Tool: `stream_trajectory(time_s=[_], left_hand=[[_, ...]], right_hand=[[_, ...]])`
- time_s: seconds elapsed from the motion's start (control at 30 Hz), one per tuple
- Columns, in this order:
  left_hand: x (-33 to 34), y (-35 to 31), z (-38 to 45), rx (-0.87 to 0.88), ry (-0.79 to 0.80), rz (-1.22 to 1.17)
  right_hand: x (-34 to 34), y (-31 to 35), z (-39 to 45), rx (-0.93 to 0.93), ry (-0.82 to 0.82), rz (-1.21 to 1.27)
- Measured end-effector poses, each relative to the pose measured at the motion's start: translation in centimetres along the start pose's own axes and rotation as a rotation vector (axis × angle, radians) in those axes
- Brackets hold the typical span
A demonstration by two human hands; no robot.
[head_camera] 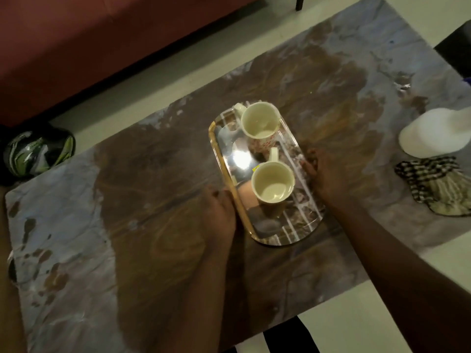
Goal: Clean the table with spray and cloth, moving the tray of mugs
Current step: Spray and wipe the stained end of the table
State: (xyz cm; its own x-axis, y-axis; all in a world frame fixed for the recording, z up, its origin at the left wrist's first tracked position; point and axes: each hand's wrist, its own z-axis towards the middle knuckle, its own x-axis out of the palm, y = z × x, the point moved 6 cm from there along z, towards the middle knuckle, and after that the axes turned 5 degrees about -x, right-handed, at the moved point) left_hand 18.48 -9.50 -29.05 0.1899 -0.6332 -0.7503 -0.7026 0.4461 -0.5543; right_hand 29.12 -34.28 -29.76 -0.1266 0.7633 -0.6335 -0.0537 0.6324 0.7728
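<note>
A shiny oval tray [235, 159] with a gold rim sits near the middle of the marble-patterned table [127, 200]. Two cream mugs stand on it, the far mug [258, 121] and the near mug [272, 183], both empty. My left hand [220, 208] grips the tray's left rim. My right hand [322, 175] grips its right rim. A white spray bottle [433, 135] lies at the table's right edge. Just in front of the bottle lies a checked cloth [433, 186].
A dark red sofa [102, 34] runs along the far side. A dark helmet-like object [38, 151] rests on the pale floor at the table's left far corner. A dark furniture piece [456, 47] stands at the far right.
</note>
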Motion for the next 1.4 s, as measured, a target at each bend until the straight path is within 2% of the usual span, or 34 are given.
stream_trajectory(time_s=[0.1, 0.2, 0.27, 0.33, 0.4, 0.47, 0.57, 0.7, 0.87, 1.1, 1.3, 1.4], left_hand=[[-5.6, -4.9, 0.3, 0.212, -0.194, -0.213], [-6.4, -13.9, -1.4, 0.476, -0.176, -0.343], [-3.4, -19.1, -3.7, 0.586, -0.068, -0.363], [2.8, -23.0, -7.7, 0.680, 0.165, -0.333], [9.8, -24.9, -11.9, 0.717, 0.431, -0.210], [14.9, -25.2, -14.0, 0.775, 0.549, -0.101], [19.2, -27.6, -14.3, 0.790, 0.517, -0.107], [22.4, -31.7, -14.2, 0.793, 0.489, -0.177], [25.5, -34.0, -13.2, 0.787, 0.607, -0.146], [26.3, -32.6, -13.1, 0.761, 0.550, -0.125], [23.0, -30.1, -12.4, 0.783, 0.554, -0.150], [18.4, -28.6, -12.5, 0.790, 0.533, -0.288]], right_hand=[[-3.9, 1.9, -2.0, 0.027, -0.173, 0.036], [-8.5, 1.7, -4.9, 0.093, -0.311, 0.099], [-10.7, 0.3, -6.5, 0.154, -0.347, 0.061], [-13.1, -2.3, -7.7, 0.218, -0.392, -0.027], [-15.3, -5.6, -8.2, 0.273, -0.399, -0.110], [-16.0, -8.2, -8.0, 0.310, -0.337, -0.232], [-16.6, -12.0, -7.6, 0.420, -0.166, -0.435], [-15.9, -14.2, -7.4, 0.442, -0.055, -0.498], [-15.9, -14.7, -7.4, 0.446, -0.124, -0.467], [-15.4, -13.8, -7.0, 0.446, -0.176, -0.551], [-13.9, -10.4, -7.9, 0.405, -0.200, -0.485], [-13.3, -6.7, -10.0, 0.339, -0.312, -0.427]])
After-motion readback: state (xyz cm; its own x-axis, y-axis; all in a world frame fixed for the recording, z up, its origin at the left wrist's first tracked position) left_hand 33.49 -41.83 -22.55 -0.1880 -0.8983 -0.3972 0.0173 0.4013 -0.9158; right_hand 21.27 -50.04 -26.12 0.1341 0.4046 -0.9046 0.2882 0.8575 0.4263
